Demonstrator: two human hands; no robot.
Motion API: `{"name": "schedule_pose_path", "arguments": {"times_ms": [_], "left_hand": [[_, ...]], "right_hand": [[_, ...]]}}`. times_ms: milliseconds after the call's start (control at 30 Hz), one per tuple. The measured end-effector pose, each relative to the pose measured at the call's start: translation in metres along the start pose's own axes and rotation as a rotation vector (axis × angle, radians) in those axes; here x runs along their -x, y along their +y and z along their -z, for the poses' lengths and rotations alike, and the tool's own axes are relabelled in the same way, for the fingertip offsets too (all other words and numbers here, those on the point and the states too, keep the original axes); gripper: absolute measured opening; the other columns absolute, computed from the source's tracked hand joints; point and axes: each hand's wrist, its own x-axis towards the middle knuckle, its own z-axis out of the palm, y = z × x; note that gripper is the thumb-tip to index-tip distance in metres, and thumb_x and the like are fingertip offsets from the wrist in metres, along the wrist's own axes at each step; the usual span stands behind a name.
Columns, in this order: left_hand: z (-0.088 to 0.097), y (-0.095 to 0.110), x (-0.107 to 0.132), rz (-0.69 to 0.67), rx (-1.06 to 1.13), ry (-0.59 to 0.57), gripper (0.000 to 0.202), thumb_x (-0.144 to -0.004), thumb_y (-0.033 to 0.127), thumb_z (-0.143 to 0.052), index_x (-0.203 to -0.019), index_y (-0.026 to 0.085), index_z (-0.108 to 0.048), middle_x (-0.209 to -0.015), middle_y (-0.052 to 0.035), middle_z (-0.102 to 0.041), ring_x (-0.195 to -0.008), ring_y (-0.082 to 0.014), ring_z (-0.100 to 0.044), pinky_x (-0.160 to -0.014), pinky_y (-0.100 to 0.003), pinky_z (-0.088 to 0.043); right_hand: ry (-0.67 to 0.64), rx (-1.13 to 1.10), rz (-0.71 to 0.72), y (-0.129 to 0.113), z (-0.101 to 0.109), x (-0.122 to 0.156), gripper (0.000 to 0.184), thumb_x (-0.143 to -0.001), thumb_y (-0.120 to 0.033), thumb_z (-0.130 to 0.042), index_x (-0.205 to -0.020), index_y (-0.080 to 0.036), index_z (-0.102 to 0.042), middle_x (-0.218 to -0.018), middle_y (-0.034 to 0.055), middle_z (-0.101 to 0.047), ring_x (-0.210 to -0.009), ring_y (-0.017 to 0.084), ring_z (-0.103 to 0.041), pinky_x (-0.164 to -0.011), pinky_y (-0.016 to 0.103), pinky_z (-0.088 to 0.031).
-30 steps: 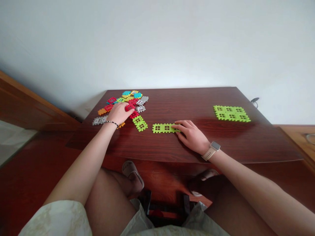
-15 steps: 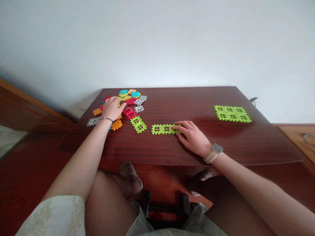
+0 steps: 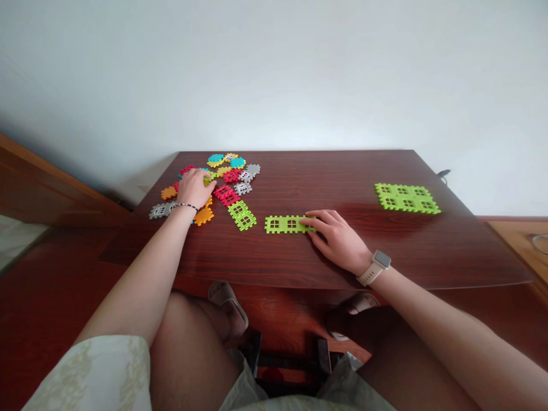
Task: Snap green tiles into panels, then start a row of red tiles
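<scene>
Lime-green plastic block strip [image 3: 285,224] sits mid-worktop [image 3: 342,177], under the flat, open fingers [image 3: 309,220] of my right hand [image 3: 338,241]. My left hand [image 3: 194,188] curls over the coloured block pile [image 3: 226,171] at upper left, its grip unclear. Careless pressure could skid the strip or scatter the pile.

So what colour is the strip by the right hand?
The strip is lime green, clearest in the head view.

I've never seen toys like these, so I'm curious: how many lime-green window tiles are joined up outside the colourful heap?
Panel at the far right: 6
Strip by the right hand: 2, plus an end hidden under that hand
Pair beside the heap: 2
Total: at least 10
</scene>
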Motion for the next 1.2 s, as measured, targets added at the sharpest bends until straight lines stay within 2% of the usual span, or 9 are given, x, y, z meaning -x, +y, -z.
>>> {"name": "schedule_pose_path", "arguments": {"times_ms": [67,267,400,533,633,767,900,1000,1200], "left_hand": [[0.002,0.002,0.001,0.008,0.019,0.013,0.033,-0.097,0.042,-0.066,-0.121,0.019,-0.070,-0.136,-0.0166,-0.069,-0.134,-0.0368,-0.062,-0.117,-0.048,-0.049],[0.003,0.006,0.002,0.094,0.011,-0.021,0.047,-0.098,0.043,-0.067,-0.137,0.016,-0.064,-0.138,-0.0191,-0.071,-0.131,-0.0387,-0.063,-0.116,-0.051,-0.047],[0.005,0.007,0.002,0.081,0.042,-0.004,0.044,-0.097,0.034,-0.067,-0.138,0.017,-0.064,-0.135,-0.0153,-0.074,-0.130,-0.0349,-0.064,-0.116,-0.049,-0.048],[0.007,0.008,0.004,0.058,0.034,0.016,0.048,-0.096,0.037,-0.069,-0.140,0.019,-0.065,-0.142,-0.0152,-0.072,-0.135,-0.0368,-0.063,-0.116,-0.050,-0.049],[0.006,0.009,0.003,0.051,0.039,-0.024,0.056,-0.098,0.042,-0.067,-0.148,0.019,-0.061,-0.149,-0.0165,-0.069,-0.138,-0.0391,-0.062,-0.117,-0.052,-0.048],[0.002,0.006,0.001,0.077,0.093,-0.072,0.056,-0.099,0.039,-0.067,-0.151,0.020,-0.059,-0.145,-0.0139,-0.072,-0.133,-0.0367,-0.066,-0.116,-0.050,-0.047],[0.000,0.003,0.000,0.067,0.156,-0.036,0.054,-0.096,0.034,-0.072,-0.146,0.020,-0.061,-0.135,-0.0110,-0.077,-0.128,-0.0320,-0.068,-0.116,-0.046,-0.048],[0.003,0.003,0.002,0.025,0.163,0.001,0.054,-0.093,0.033,-0.076,-0.143,0.019,-0.062,-0.132,-0.0119,-0.076,-0.127,-0.0327,-0.067,-0.116,-0.046,-0.049],[0.026,0.020,0.017,-0.117,0.128,0.118,0.047,-0.094,0.030,-0.075,-0.139,0.022,-0.066,-0.135,-0.0112,-0.071,-0.130,-0.0355,-0.063,-0.118,-0.050,-0.047]], "right_hand": [[0.002,-0.001,0.000,0.000,0.000,0.000,0.038,-0.108,-0.021,-0.055,-0.142,-0.027,-0.071,-0.142,0.0137,-0.070,-0.130,0.035,-0.063,-0.115,0.059,-0.055],[0.002,-0.004,-0.004,-0.002,0.001,0.000,0.038,-0.108,-0.022,-0.055,-0.142,-0.027,-0.072,-0.142,0.0141,-0.070,-0.131,0.035,-0.063,-0.115,0.060,-0.055],[0.002,-0.011,-0.004,-0.002,0.000,0.000,0.039,-0.108,-0.022,-0.055,-0.143,-0.028,-0.072,-0.142,0.0136,-0.070,-0.130,0.035,-0.063,-0.115,0.060,-0.055],[-0.001,-0.003,-0.006,-0.001,0.000,0.000,0.039,-0.108,-0.022,-0.055,-0.143,-0.028,-0.071,-0.142,0.0135,-0.070,-0.131,0.035,-0.063,-0.115,0.060,-0.055],[-0.004,0.002,-0.004,-0.001,0.000,0.000,0.038,-0.108,-0.021,-0.056,-0.142,-0.027,-0.072,-0.142,0.0134,-0.070,-0.131,0.035,-0.063,-0.115,0.059,-0.055],[-0.008,-0.004,-0.006,-0.002,0.000,0.000,0.039,-0.108,-0.021,-0.055,-0.143,-0.028,-0.071,-0.143,0.0132,-0.070,-0.131,0.035,-0.063,-0.115,0.060,-0.055],[-0.008,-0.003,-0.006,-0.002,0.000,0.000,0.038,-0.109,-0.022,-0.055,-0.142,-0.027,-0.071,-0.142,0.0139,-0.070,-0.131,0.035,-0.063,-0.115,0.060,-0.055],[-0.005,-0.006,-0.003,-0.001,-0.001,0.000,0.037,-0.109,-0.022,-0.055,-0.142,-0.027,-0.071,-0.142,0.0136,-0.070,-0.131,0.035,-0.062,-0.115,0.060,-0.055],[-0.002,-0.014,-0.008,-0.002,0.000,0.001,0.037,-0.109,-0.023,-0.054,-0.141,-0.026,-0.071,-0.142,0.0142,-0.070,-0.131,0.035,-0.062,-0.116,0.059,-0.054]]}}
